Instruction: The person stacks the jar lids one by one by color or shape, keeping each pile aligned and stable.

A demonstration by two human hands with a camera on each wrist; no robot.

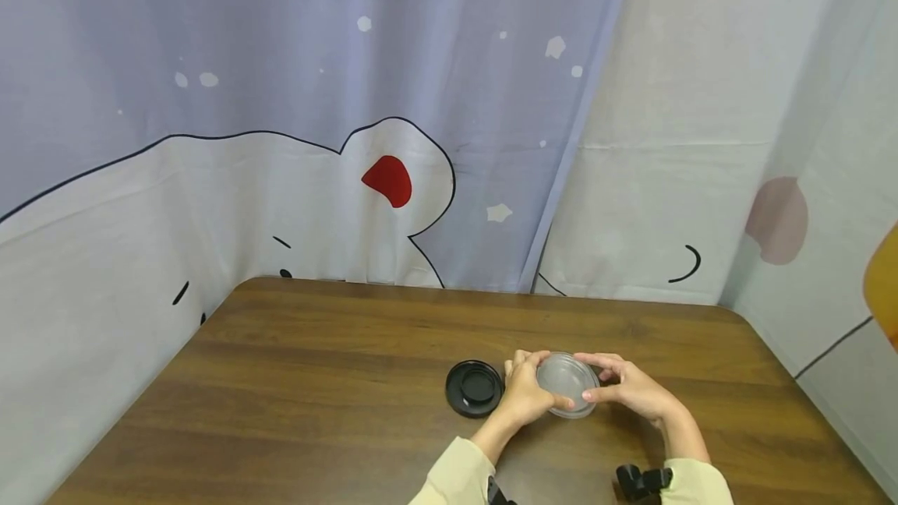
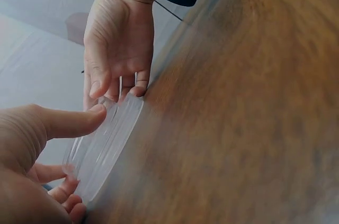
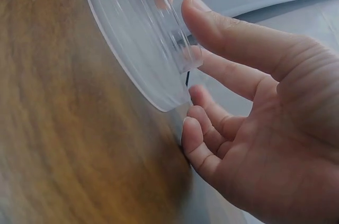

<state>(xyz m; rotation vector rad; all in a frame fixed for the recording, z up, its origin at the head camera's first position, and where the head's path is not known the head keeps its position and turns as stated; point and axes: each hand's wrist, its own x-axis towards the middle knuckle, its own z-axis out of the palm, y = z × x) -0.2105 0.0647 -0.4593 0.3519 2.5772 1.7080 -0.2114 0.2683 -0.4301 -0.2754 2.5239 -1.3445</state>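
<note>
A clear, round, shallow plastic container (image 1: 567, 380) with stepped rings round its side is between my two hands, its wider edge toward the table. My left hand (image 1: 526, 393) grips its left side, with the thumb (image 2: 79, 122) at the near edge and the fingers round the far side. On the opposite side my right hand (image 1: 634, 390) holds the rim between thumb and index finger; the other fingers (image 3: 204, 139) curl loosely beside it. Just left of my left hand lies a black round lid-like disc (image 1: 475, 405) with a raised ring in its middle.
The brown wooden table (image 1: 316, 380) has rounded far corners. Behind it hangs a printed curtain (image 1: 295, 201), and another pale cloth panel (image 1: 828, 310) borders the right side. A black wrist mount (image 1: 641, 482) sits at my right sleeve.
</note>
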